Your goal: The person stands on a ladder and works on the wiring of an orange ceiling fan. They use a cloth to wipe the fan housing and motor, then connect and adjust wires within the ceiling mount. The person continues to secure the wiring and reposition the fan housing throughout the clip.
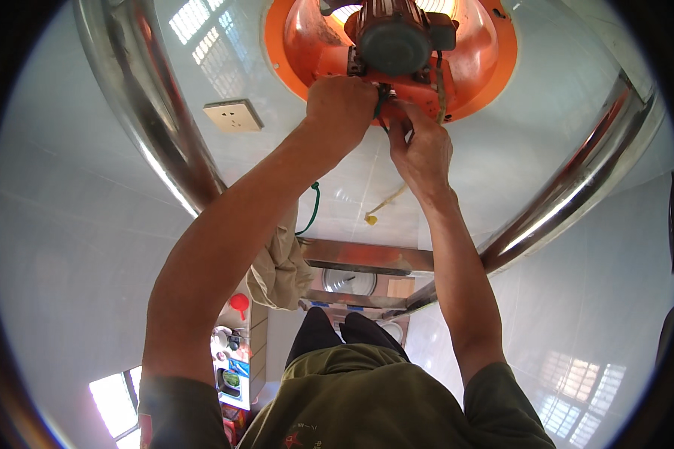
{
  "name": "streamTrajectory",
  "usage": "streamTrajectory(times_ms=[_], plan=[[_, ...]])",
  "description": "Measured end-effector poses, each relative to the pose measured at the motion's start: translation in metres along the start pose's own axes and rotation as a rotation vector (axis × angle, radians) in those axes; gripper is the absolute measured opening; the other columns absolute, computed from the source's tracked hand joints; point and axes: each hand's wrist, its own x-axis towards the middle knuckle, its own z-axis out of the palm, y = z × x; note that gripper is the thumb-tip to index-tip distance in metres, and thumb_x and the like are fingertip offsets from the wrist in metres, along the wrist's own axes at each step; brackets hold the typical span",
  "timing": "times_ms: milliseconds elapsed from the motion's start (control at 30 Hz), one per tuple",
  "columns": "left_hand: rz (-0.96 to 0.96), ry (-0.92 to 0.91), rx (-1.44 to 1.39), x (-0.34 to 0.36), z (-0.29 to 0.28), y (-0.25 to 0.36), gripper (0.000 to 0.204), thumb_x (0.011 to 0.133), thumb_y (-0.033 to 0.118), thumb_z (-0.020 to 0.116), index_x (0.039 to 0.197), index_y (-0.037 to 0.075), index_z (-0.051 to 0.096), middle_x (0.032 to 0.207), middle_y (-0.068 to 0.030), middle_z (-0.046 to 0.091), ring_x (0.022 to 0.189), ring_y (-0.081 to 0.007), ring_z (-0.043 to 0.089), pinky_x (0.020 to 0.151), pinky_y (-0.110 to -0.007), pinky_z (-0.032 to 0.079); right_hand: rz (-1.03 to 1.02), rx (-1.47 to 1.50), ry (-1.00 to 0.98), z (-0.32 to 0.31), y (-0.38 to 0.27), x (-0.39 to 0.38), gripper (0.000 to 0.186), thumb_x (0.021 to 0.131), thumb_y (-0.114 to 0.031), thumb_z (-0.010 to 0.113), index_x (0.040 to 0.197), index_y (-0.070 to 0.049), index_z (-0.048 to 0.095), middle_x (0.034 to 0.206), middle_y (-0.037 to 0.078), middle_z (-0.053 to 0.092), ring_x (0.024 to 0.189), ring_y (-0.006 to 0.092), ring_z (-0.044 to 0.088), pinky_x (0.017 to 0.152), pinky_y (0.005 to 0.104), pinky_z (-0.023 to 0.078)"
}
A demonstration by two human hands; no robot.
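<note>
A person's arms stretch far, left hand curled, right hand bent-fingered, at the near side of a dark motor; what either pinches cannot be told.

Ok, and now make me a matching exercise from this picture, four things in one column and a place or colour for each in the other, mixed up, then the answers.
Things:
1. Left hand
2. Wall socket
3. Crumpled cloth
4. Thin cord beside the cloth

Places and colours:
a. Beige
b. Just below the motor
c. Green
d. Set in the pale wall

Right pairs: 1-b, 2-d, 3-a, 4-c
</note>
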Motion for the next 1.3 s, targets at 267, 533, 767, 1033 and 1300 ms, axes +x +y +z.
streamTrajectory(times_ms=[267,533,767,1033,1300], plan=[[0.068,0.023,0.083,-0.001,0.007,0.0,0.004,0.086,0.015,0.076,0.083,0.018,0.077,0.079,0.0003,0.076,0.078,-0.022,0.078,0.061,-0.034,0.059,0.007,-0.027,-0.01,0.001,0.002,0.0,0.026,0.096,-0.008,0.069,0.121,-0.013,0.075,0.088,0.013,0.077,0.075,0.035,0.073,0.071,0.0449,0.057],[0.216,-0.119,0.084,0.011,0.002,-0.006,0.011,0.089,0.014,0.074,0.085,0.02,0.083,0.083,0.0037,0.078,0.088,-0.0182,0.078,0.063,-0.034,0.059,-0.026,-0.053,-0.038,0.002,0.002,0.0,0.032,0.095,-0.005,0.07,0.126,-0.01,0.075,0.083,0.013,0.076,0.07,0.0302,0.074,0.069,0.0416,0.057],[0.237,-0.321,0.114,0.021,-0.009,-0.002,0.015,0.089,0.016,0.078,0.101,0.02,0.086,0.101,0.0019,0.081,0.104,-0.0227,0.079,0.08,-0.037,0.065,-0.025,-0.054,-0.034,0.003,0.003,-0.001,0.032,0.094,-0.005,0.07,0.126,-0.01,0.074,0.081,0.013,0.075,0.068,0.0296,0.073,0.068,0.0413,0.056],[0.223,-0.072,0.061,0.013,0.001,-0.008,0.01,0.086,0.017,0.074,0.085,0.018,0.084,0.084,-0.0018,0.079,0.086,-0.0225,0.08,0.066,-0.037,0.061,-0.049,-0.07,0.017,0.006,0.011,-0.003,0.03,0.094,-0.007,0.071,0.124,-0.013,0.074,0.088,0.013,0.077,0.075,0.034,0.075,0.07,0.0442,0.059],[-0.065,-0.019,-0.141,0.001,-0.007,-0.003,0.006,0.085,0.012,0.074,0.082,0.013,0.079,0.083,-0.0103,0.077,0.078,-0.0293,0.078,0.064,-0.041,0.06,-0.026,-0.052,-0.003,0.001,0.003,-0.004,0.03,0.094,-0.005,0.068,0.124,-0.008,0.072,0.105,0.013,0.079,0.089,0.0368,0.076,0.075,0.0454,0.06]])
